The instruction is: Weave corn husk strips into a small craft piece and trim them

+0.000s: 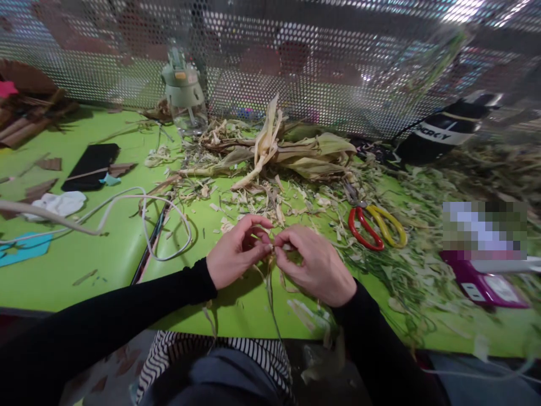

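Note:
My left hand (243,248) and my right hand (313,262) meet over the green table, fingertips nearly touching. Both pinch a thin strip of dried corn husk (269,282), whose ends hang down toward the table's front edge. Where the fingers close on it, the strip is mostly hidden. Beyond my hands lies a pile of dried corn husks (287,152) with stalks, one leaf standing up. To the right of my right hand rest scissors (366,228) with one red and one yellow handle, their blades partly among husk scraps.
Husk scraps (393,282) cover the right side. A phone (91,166), a white cable (146,197) and a crumpled tissue (59,204) lie left. A bottle (185,96) stands before the perforated metal panel (253,62); a black cup (443,132) leans at right, near a purple device (486,285).

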`<state>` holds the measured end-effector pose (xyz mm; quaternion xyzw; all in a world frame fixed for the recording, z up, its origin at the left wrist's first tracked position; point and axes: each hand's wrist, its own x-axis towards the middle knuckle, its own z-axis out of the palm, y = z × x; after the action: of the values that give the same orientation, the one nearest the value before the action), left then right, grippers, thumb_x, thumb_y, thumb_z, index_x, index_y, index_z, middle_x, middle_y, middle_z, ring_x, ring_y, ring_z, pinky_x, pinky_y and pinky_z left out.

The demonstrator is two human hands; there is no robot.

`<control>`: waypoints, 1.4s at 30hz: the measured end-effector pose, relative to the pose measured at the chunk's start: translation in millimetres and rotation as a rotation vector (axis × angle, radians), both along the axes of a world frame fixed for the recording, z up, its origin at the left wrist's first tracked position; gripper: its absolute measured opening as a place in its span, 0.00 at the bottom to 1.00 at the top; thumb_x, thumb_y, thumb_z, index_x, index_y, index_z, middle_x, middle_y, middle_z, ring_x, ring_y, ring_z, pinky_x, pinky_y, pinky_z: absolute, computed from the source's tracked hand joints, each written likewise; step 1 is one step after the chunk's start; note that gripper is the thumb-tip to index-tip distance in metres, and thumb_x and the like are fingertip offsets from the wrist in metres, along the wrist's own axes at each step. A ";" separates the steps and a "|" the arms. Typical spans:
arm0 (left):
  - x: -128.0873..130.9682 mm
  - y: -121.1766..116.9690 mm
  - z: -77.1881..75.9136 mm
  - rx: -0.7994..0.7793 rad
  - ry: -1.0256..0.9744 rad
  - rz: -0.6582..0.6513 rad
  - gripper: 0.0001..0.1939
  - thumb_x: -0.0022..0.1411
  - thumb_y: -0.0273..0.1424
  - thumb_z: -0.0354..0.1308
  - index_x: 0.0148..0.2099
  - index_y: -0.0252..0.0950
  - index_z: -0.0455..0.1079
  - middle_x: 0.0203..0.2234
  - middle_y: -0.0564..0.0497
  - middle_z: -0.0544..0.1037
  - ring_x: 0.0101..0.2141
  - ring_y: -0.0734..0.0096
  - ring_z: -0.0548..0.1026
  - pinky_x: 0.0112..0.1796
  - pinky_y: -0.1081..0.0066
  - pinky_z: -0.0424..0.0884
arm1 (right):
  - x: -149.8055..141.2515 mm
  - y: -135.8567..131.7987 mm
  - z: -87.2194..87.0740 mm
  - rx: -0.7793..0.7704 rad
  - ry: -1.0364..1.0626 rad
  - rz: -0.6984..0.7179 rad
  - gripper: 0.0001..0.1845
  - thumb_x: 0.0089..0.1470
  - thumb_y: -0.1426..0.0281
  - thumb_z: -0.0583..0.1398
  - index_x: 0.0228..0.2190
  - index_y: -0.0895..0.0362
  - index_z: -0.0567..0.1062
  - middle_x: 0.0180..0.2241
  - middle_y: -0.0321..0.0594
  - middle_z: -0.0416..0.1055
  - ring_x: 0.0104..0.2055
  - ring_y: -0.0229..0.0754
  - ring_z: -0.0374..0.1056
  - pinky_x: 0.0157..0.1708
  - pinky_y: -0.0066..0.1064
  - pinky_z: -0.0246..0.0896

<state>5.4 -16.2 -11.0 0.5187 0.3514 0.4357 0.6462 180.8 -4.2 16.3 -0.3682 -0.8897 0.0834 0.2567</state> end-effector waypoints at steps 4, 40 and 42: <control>0.8 3.1 1.0 -0.132 -0.060 0.023 0.20 0.56 0.28 0.61 0.47 0.37 0.56 0.32 0.55 0.70 0.27 0.80 0.70 0.30 0.76 0.65 | 1.5 0.3 1.8 -0.040 0.019 -0.019 0.04 0.54 0.75 0.56 0.28 0.56 0.69 0.25 0.38 0.68 0.27 0.38 0.63 0.27 0.29 0.57; 1.5 6.4 -3.6 -0.331 -0.297 0.050 0.18 0.52 0.19 0.62 0.43 0.34 0.62 0.30 0.55 0.76 0.30 0.78 0.75 0.37 0.72 0.70 | 5.4 4.9 3.1 -0.105 0.195 0.012 0.08 0.58 0.69 0.58 0.40 0.55 0.74 0.41 0.43 0.72 0.42 0.42 0.68 0.40 0.36 0.66; 1.2 6.6 -2.0 -0.345 -0.310 0.067 0.17 0.52 0.18 0.62 0.44 0.34 0.63 0.30 0.54 0.76 0.29 0.78 0.75 0.38 0.72 0.70 | 7.3 5.2 3.9 -0.101 0.194 -0.110 0.12 0.58 0.65 0.58 0.43 0.56 0.72 0.43 0.46 0.71 0.41 0.44 0.68 0.36 0.36 0.66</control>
<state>6.6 -9.6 -13.1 0.3155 0.3343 0.4648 0.7567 188.0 1.0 20.2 -0.4191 -0.8337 0.1493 0.3270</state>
